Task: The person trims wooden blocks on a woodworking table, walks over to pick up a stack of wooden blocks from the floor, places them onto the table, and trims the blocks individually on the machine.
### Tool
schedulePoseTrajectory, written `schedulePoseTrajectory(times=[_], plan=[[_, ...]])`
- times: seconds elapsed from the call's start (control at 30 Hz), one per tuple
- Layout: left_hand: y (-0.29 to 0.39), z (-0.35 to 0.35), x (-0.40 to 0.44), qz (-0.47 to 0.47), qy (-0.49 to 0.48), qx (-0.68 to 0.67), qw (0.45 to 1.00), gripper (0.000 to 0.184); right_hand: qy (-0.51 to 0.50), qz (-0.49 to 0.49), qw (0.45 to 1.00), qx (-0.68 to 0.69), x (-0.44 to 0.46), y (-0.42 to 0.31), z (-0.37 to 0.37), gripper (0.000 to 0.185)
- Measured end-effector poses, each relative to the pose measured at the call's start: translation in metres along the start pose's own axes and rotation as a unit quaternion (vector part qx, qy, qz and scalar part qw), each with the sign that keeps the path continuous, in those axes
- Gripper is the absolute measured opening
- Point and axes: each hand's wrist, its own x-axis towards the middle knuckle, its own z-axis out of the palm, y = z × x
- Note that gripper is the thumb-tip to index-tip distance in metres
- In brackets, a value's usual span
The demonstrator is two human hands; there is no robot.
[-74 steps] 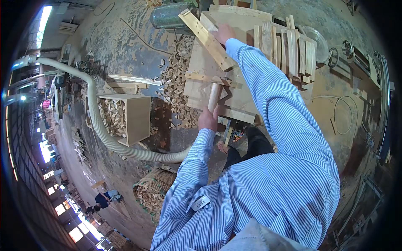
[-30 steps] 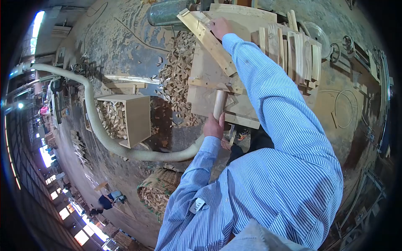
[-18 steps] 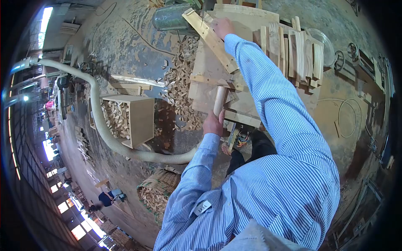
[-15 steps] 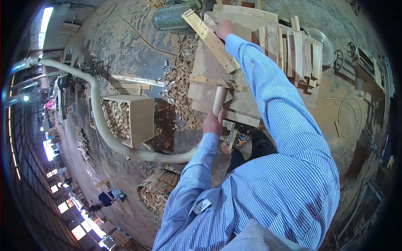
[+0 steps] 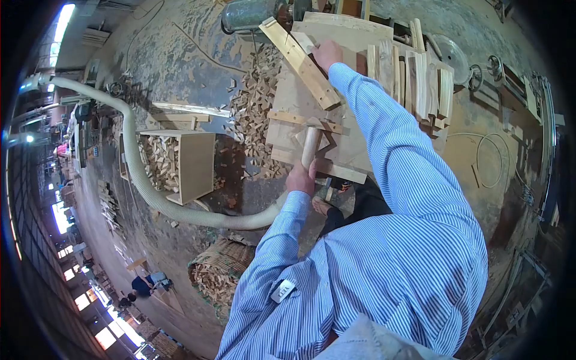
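Observation:
My left hand (image 5: pixel 300 179) is closed around the near end of a pale, rod-like wooden piece (image 5: pixel 311 147). Its far end reaches a drilled wooden strip (image 5: pixel 305 122) fixed across the plywood worktop (image 5: pixel 345 159). Farther up the worktop, my right hand (image 5: pixel 327 55) is closed beside a long slanting wooden bar (image 5: pixel 300 63) with holes in it. Its fingertips meet the end of a short pale wood piece (image 5: pixel 304 41) alongside that bar. The fingers' undersides are hidden.
Several curved wooden slats (image 5: pixel 414 84) are stacked at the worktop's right. A green motor (image 5: pixel 249 16) sits beyond. Wood offcuts (image 5: pixel 255 114) cover the floor at left, near a filled box (image 5: pixel 197 165), a ribbed hose (image 5: pixel 139 168) and a basket (image 5: pixel 222 264). Another person (image 5: pixel 150 283) is far off.
The whole view has shifted slightly. My right hand has drawn a little back toward me along the slanting bar. My left hand keeps its hold on the rod-like wooden piece.

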Motion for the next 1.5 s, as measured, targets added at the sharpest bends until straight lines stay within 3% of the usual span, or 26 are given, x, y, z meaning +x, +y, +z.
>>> schedulePoseTrajectory(times=[0.57, 0.63, 0.7, 0.8, 1.03, 1.23, 1.3, 1.5], plan=[[-0.030, 0.001, -0.029, -0.040, -0.054, -0.022, 0.998, 0.054, 0.022, 0.015, 1.000, 0.012, 0.034, -0.029, 0.046, 0.031], [-0.025, -0.004, -0.026, -0.049, -0.069, -0.025, 0.996, 0.054, 0.013, 0.002, 1.000, 0.025, 0.036, -0.025, 0.051, 0.036], [-0.020, -0.004, -0.018, -0.053, -0.082, -0.030, 0.995, 0.054, 0.050, -0.007, 0.999, 0.011, 0.045, -0.024, 0.051, 0.026], [-0.018, 0.001, -0.011, -0.054, -0.084, -0.023, 0.995, 0.052, 0.038, -0.006, 0.999, 0.004, 0.055, -0.023, 0.047, 0.026], [0.013, 0.002, 0.022, -0.041, -0.047, -0.014, 0.998, 0.049, 0.055, -0.025, 0.998, -0.005, 0.090, -0.020, 0.029, 0.028], [0.037, 0.004, 0.059, -0.034, -0.039, -0.009, 0.999, 0.049, 0.029, -0.009, 0.997, 0.067, 0.133, -0.010, 0.022, 0.028], [0.046, 0.005, 0.065, -0.034, -0.032, -0.005, 0.999, 0.049, 0.075, -0.020, 0.996, 0.032, 0.154, -0.004, 0.031, 0.024], [0.057, 0.005, 0.076, -0.029, -0.025, -0.014, 0.999, 0.055, 0.087, -0.020, 0.995, 0.042, 0.150, -0.011, 0.016, 0.022]])
